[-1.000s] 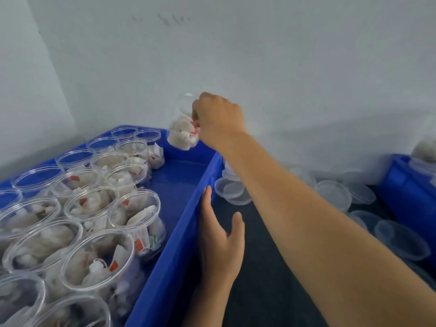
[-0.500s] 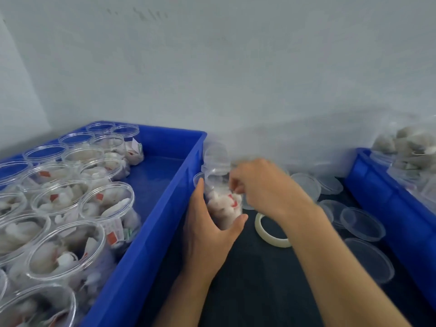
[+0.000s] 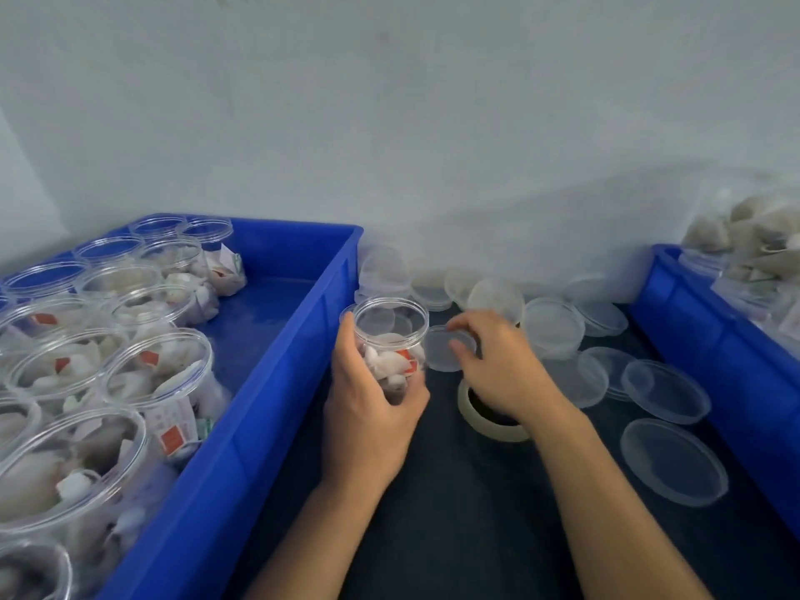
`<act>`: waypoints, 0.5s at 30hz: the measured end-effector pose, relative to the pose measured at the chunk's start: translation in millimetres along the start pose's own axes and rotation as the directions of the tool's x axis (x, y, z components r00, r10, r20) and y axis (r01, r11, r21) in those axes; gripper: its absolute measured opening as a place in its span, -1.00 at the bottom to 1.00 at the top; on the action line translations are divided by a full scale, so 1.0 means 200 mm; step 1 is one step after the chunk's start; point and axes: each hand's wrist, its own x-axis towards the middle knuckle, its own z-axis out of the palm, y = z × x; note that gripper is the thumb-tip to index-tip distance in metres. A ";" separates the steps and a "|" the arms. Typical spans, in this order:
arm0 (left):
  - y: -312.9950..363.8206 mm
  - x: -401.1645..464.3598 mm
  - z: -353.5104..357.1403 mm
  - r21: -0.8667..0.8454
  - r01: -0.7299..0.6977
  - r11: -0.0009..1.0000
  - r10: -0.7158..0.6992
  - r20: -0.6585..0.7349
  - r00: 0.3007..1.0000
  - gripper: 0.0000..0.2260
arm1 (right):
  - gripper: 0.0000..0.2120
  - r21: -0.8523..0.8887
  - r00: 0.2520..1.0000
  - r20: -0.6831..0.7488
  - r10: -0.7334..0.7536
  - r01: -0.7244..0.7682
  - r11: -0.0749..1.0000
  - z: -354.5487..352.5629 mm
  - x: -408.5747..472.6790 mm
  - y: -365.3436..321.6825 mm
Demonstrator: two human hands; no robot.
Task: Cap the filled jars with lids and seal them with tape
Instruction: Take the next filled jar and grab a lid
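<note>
The clear round jar (image 3: pixel 391 339), open and half full of white sachets, stands on the dark bench (image 3: pixel 454 513) in the left hand's (image 3: pixel 368 409) grip. The right hand (image 3: pixel 498 365) pinches a thin round lid (image 3: pixel 441 350) just beside it, above the tape ring (image 3: pixel 489 420).

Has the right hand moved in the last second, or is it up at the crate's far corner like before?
Yes. The right hand has come down and right from the blue crate, off its far corner, onto the dark mat, where it pinches a lid beside the jar.
</note>
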 end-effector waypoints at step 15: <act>-0.06 0.08 0.09 -0.133 -0.008 0.991 0.019 0.079 0.997 -0.11 | -0.70 -0.044 0.987 -0.064 0.150 -0.153 0.987 0.05 0.01 0.02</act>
